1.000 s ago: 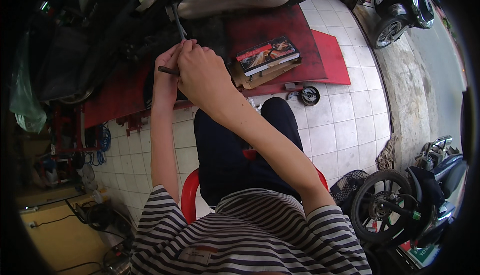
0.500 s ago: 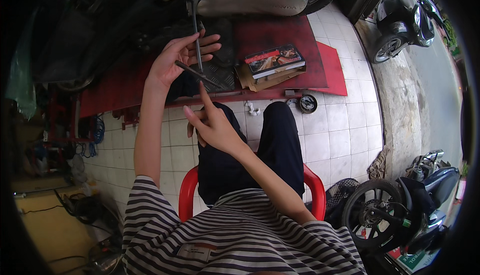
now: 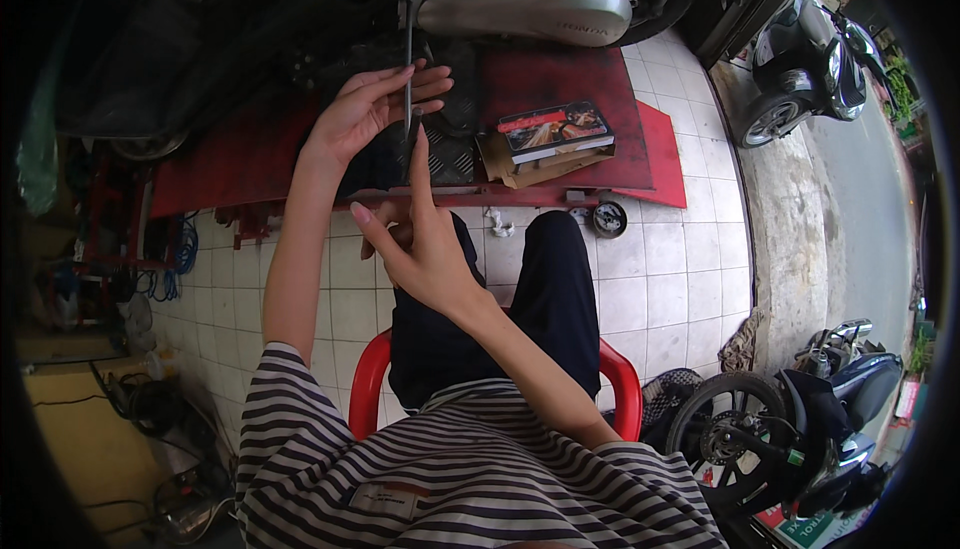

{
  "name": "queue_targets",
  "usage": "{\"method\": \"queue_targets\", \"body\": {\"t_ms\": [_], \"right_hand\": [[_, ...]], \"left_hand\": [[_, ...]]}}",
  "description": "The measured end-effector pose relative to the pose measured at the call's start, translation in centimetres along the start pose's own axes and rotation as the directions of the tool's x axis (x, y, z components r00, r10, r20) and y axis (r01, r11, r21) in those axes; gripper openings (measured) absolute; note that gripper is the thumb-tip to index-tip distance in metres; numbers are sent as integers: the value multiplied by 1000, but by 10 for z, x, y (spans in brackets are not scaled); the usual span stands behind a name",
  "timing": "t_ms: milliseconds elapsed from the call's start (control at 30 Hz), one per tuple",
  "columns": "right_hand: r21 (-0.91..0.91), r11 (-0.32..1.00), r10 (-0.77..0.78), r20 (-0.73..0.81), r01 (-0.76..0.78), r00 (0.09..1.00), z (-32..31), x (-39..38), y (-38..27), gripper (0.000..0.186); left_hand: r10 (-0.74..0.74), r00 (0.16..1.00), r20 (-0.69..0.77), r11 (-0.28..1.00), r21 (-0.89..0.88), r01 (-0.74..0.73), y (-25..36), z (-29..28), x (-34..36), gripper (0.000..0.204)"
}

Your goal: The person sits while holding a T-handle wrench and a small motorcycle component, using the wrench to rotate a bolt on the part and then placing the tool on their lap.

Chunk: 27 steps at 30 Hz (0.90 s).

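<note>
A T-handle wrench (image 3: 408, 34) stands with its rod running from the scooter's underside, beside a silver cover (image 3: 525, 14), toward me. My left hand (image 3: 365, 114) loosely holds the rod, thumb against its near side and stretched fingers behind. The dark crossbar (image 3: 415, 131) points nearly along my line of sight, so it looks short. At the crossbar my right hand (image 3: 425, 249) has its index finger stretched up against it. The thumb of that hand stands apart, its other fingers are bent, and nothing is gripped in it.
On the red lift platform (image 3: 560, 74), a printed box (image 3: 555, 131) lies on brown cardboard (image 3: 505, 164). A round dish with small parts (image 3: 609, 218) and a crumpled white scrap (image 3: 500, 221) are on the tiled floor. A red chair (image 3: 625, 389) is under me. Motorbikes (image 3: 735, 429) stand at right.
The crossbar has turned about the rod, from slanting across to pointing toward me. My right index finger has moved up along with it. My left hand stays at the rod.
</note>
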State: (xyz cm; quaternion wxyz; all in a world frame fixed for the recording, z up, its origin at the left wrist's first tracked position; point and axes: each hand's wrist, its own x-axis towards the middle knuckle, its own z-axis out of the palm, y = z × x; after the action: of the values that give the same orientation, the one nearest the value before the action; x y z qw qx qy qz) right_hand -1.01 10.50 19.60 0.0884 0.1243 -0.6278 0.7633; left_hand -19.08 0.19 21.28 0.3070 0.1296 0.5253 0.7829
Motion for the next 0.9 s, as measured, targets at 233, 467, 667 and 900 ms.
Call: {"method": "queue_targets", "body": {"t_ms": [233,467,667,900], "right_hand": [[28,997,-65,-56,67,996,8,12,-6,89],[-33,997,76,182,-71,980,15,2,0,80],[-14,995,-91,186,95,978,22,12,6,74],[188,942,233,234,-279,944,22,3,12,67]], "left_hand": [[9,1000,26,999,-35,-8,-2,6,1,31],[-5,996,87,997,-82,12,-2,0,6,32],[-11,995,99,998,-63,17,1,-1,5,32],[-23,991,133,986,-160,44,1,0,10,31]]}}
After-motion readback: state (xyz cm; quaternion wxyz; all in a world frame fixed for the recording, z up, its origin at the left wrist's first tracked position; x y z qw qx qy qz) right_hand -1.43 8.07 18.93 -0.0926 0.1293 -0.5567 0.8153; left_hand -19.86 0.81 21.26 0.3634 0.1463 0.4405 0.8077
